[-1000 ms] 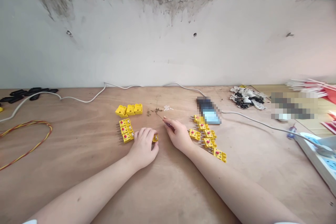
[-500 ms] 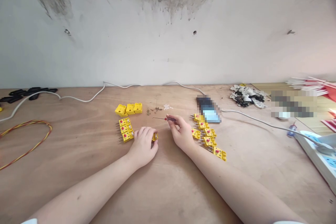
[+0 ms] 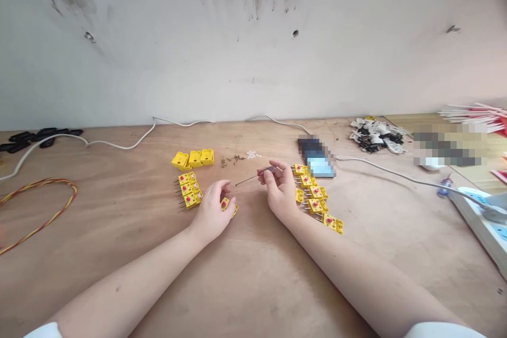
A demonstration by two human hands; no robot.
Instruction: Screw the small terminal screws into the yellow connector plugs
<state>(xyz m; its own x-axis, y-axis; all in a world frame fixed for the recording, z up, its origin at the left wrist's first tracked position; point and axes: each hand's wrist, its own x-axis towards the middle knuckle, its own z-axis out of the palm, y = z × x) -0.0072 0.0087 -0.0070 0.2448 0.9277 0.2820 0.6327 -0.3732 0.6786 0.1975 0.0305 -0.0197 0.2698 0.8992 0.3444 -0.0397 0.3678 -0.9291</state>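
Pinching a slim screwdriver [image 3: 260, 173] between thumb and bent fingers of the right hand [image 3: 283, 193], and pointing it leftward and down to just beside the left fingertips. Cupping a yellow plug half [image 3: 225, 204] on the worktop [image 3: 253, 274] with the left hand [image 3: 214, 211], fingers curved and only partly closed, thumb across one side; impossible to tell how firm a hold. Likely to twist or skid under the tip if held too lightly, especially once pressed from an angle. Possibly carrying something tiny at the screwdriver's point, too small to make out; in that case, easily lost from a knock or tremor, and hard to spot on the brown surface. Also close enough to the left fingers to nick a fingertip after a slip. Worth watching the loose screws [image 3: 224, 162] beyond, scattered near some small white pieces [image 3: 253, 155]: apt to roll or get mixed together if brushed by a passing knuckle. Equally worth watching the group of plug halves [image 3: 316, 205] along the right wrist, in part hidden behind it, so prone to being shoved out of line by a sideways swing of the forearm [image 3: 348, 272]. Same danger at the row of three plug halves [image 3: 189, 188] just beside the left hand, from a careless backward pull.
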